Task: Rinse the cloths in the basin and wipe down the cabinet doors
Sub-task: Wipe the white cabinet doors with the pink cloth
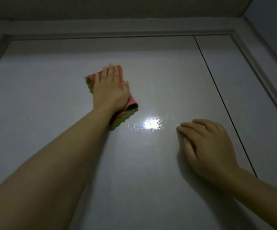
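A glossy white cabinet door (68, 155) fills the view, seen from below. My left hand (110, 87) lies flat, fingers straight, pressing a pink and green cloth (129, 112) against the upper part of the door. The cloth sticks out to the left of the fingers and below the wrist. My right hand (205, 146) rests on the same door lower right, fingers loosely bent against the surface, holding nothing. A bright light reflection (152, 124) sits between the two hands. No basin is in view.
A dark vertical seam (224, 103) separates this door from a narrower door panel (250, 105) on the right. A white moulded frame (118, 31) runs along the top and down the right side. The ceiling (101, 7) lies just above.
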Demonstrator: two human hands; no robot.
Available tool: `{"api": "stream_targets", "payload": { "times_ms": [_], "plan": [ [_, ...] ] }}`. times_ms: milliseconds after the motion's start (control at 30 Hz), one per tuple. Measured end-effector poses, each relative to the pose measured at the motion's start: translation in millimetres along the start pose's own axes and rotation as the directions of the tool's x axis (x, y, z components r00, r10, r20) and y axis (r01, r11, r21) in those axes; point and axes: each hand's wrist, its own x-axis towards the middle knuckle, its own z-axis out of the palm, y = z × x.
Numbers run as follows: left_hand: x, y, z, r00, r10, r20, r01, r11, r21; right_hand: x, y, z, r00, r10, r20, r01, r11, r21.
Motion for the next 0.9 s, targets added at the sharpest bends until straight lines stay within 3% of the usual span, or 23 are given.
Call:
{"api": "stream_targets", "payload": {
  "times_ms": [33,100,167,233,333,433,533,600,700,767,833,900],
  "plan": [
    [5.5,15.1,0.9,1.000,-0.001,-0.004,0.001,1.000,0.001,1.8,1.1,0.4,1.000,-0.002,-0.005,0.002,1.000,-0.007],
    [-4.9,44.3,5.0,0.987,0.160,-0.021,-0.161,0.986,-0.036,3.3,0.8,-0.1,1.000,-0.012,-0.005,0.012,1.000,-0.023],
    [-39.8,63.0,5.3,0.915,0.404,-0.001,-0.403,0.911,-0.084,1.1,-0.8,-2.5,1.000,-0.013,0.002,0.014,0.999,-0.044],
    [-62.6,57.4,2.4,0.853,0.519,0.058,-0.509,0.851,-0.131,-1.6,-1.0,-4.4,1.000,-0.013,0.023,0.014,0.998,-0.064],
    [-36.2,29.1,0.1,0.885,0.466,0.003,-0.465,0.882,-0.082,0.5,4.0,-7.7,0.997,-0.043,0.063,0.048,0.996,-0.079],
    [26.0,-8.5,3.1,0.985,0.166,-0.051,-0.166,0.986,0.004,4.7,7.8,-9.5,0.997,-0.062,0.045,0.064,0.996,-0.058],
    [65.3,-4.2,2.6,0.999,-0.042,-0.034,0.042,0.999,0.016,5.8,13.0,-6.5,0.996,-0.084,0.018,0.084,0.996,-0.007],
    [69.4,36.6,4.3,0.999,0.014,-0.052,-0.015,1.000,-0.023,6.8,22.2,-5.6,0.993,-0.117,0.013,0.117,0.993,0.029],
    [43.4,100.3,11.5,0.952,0.305,-0.027,-0.306,0.950,-0.065,10.1,41.6,-6.8,0.989,-0.147,0.028,0.147,0.989,0.017],
    [30.8,109.1,12.8,0.909,0.415,0.024,-0.412,0.908,-0.079,16.0,56.1,-4.8,0.990,-0.140,0.032,0.140,0.990,0.001],
    [37.5,96.6,11.2,0.907,0.420,0.023,-0.418,0.906,-0.073,26.0,70.7,-2.6,0.992,-0.124,0.008,0.124,0.992,0.012],
    [57.9,80.7,10.9,0.955,0.295,-0.009,-0.295,0.955,-0.021,35.8,82.4,-0.6,0.992,-0.122,-0.032,0.123,0.992,0.022]
  ]
}}
